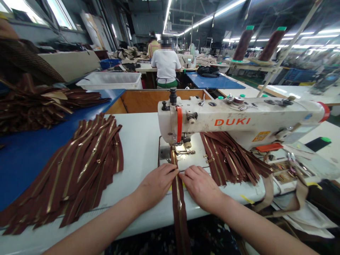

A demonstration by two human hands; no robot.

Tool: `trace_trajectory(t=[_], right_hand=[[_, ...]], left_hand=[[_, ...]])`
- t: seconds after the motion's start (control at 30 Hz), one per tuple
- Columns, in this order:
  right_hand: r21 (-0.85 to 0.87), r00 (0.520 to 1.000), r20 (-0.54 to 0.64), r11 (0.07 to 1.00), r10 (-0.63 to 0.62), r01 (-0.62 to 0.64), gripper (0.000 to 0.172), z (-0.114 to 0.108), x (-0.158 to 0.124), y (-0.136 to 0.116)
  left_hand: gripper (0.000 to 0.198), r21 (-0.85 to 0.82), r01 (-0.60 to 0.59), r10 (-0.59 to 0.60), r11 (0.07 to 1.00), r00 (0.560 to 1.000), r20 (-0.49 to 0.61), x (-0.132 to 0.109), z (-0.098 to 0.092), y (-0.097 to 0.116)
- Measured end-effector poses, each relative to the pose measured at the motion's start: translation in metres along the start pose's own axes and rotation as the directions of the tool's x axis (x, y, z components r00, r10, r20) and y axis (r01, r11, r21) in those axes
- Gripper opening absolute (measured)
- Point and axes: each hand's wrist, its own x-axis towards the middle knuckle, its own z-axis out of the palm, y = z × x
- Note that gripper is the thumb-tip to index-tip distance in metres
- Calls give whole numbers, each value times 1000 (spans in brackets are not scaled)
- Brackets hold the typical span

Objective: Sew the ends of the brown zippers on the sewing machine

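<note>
A brown zipper (178, 198) with gold teeth runs from the presser foot of the white sewing machine (202, 117) down over the table's front edge. My left hand (156, 180) grips its left edge just in front of the needle area, fingers pressed together. Opposite it, my right hand (200, 186) pinches the right edge, fingers curled. The two hands nearly meet across the tape. A metal slider sits on the zipper below the hands. The fingertips partly cover the tape, and the needle itself is too small to make out.
Fanned brown zippers (87, 163) lie left on the table; another bunch (231, 159) lies under the machine arm. A tray of small tools (292, 170) stands right. Two thread cones (243, 44) rise behind. A person in a white shirt (166, 65) sits ahead.
</note>
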Motion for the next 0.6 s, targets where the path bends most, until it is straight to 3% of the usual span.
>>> trace_trajectory(t=[0.23, 0.6], right_hand=[[-46, 1000, -18, 999, -14, 13, 12, 6, 17, 9], [-78, 995, -77, 995, 62, -68, 11, 14, 44, 20]], left_hand=[[26, 52, 12, -11, 999, 1000, -10, 8, 6, -16], [31, 78, 74, -71, 994, 996, -47, 14, 14, -32]])
